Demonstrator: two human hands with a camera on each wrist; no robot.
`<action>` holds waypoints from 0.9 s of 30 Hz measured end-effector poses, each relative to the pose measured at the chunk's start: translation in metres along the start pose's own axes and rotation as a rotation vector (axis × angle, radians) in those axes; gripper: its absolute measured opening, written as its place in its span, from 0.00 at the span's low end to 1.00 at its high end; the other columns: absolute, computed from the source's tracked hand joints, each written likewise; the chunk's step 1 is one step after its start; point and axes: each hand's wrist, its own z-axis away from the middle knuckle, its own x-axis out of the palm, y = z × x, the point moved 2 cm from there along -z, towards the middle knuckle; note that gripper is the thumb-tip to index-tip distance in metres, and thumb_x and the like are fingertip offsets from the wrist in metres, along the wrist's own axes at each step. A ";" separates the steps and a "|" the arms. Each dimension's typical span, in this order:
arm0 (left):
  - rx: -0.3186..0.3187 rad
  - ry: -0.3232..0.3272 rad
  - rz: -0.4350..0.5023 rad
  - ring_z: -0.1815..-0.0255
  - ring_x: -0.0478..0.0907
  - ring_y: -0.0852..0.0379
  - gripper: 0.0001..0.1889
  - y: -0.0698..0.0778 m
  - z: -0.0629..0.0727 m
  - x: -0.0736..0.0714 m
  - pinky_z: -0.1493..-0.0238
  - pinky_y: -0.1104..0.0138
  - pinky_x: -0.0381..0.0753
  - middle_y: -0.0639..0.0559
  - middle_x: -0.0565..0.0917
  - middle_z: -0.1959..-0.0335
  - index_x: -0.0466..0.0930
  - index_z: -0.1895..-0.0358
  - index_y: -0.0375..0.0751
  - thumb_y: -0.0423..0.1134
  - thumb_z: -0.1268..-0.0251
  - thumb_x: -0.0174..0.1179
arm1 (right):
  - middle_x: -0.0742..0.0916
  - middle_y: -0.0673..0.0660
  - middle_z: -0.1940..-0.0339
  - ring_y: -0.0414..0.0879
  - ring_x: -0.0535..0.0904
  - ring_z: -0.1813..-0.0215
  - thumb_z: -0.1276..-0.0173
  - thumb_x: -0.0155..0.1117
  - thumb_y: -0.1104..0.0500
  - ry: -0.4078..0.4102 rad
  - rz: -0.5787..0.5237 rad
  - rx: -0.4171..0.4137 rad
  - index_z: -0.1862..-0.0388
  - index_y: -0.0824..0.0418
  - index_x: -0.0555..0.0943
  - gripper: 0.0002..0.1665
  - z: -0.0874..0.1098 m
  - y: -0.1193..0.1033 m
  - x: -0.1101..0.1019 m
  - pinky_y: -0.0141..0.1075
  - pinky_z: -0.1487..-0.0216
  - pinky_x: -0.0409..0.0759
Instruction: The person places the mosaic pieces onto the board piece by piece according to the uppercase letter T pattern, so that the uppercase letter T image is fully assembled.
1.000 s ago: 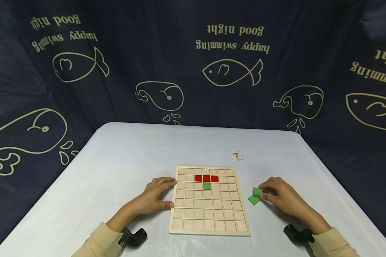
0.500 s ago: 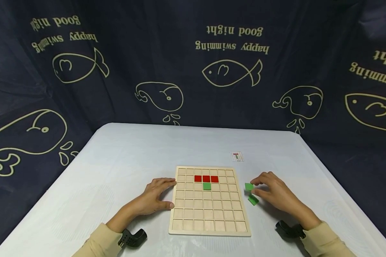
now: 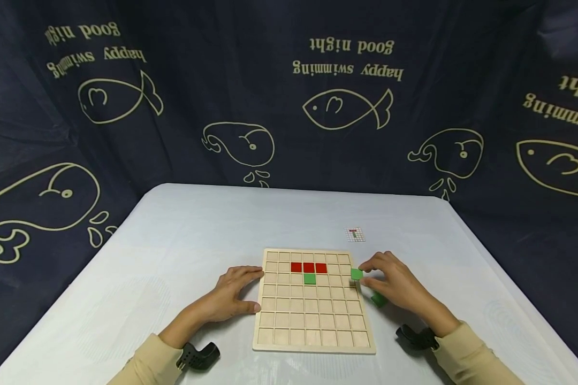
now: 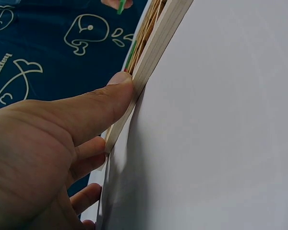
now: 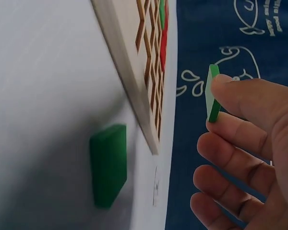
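Observation:
A wooden grid board (image 3: pixel 318 321) lies on the table, with three red tiles (image 3: pixel 309 268) side by side in one row and a green tile (image 3: pixel 310 278) below the middle one. My left hand (image 3: pixel 231 297) rests against the board's left edge, thumb and fingers touching its side. Above the board's right edge, my right hand (image 3: pixel 395 280) pinches a green tile (image 5: pixel 211 93) between thumb and index finger, the other fingers loosely bent. Another green tile (image 5: pixel 108 165) lies on the table right of the board, partly covered by the right hand in the head view.
A small printed card (image 3: pixel 355 235) with a red and green pattern on a grid lies beyond the board's top right corner. The white table (image 3: pixel 212 224) meets a dark curtain (image 3: pixel 289 155) with fish and whale drawings at the back.
My right hand has lifted a green tile from beside the other one and carried it leftward to the board's right edge. The left hand has stayed in place.

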 end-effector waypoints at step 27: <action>-0.003 -0.009 -0.012 0.31 0.57 0.42 0.38 0.002 0.000 -0.001 0.35 0.41 0.53 0.45 0.66 0.31 0.66 0.33 0.40 0.49 0.48 0.68 | 0.83 0.46 0.62 0.42 0.71 0.60 0.43 0.71 0.53 -0.079 -0.018 -0.036 0.60 0.55 0.84 0.12 -0.027 -0.037 0.026 0.31 0.63 0.71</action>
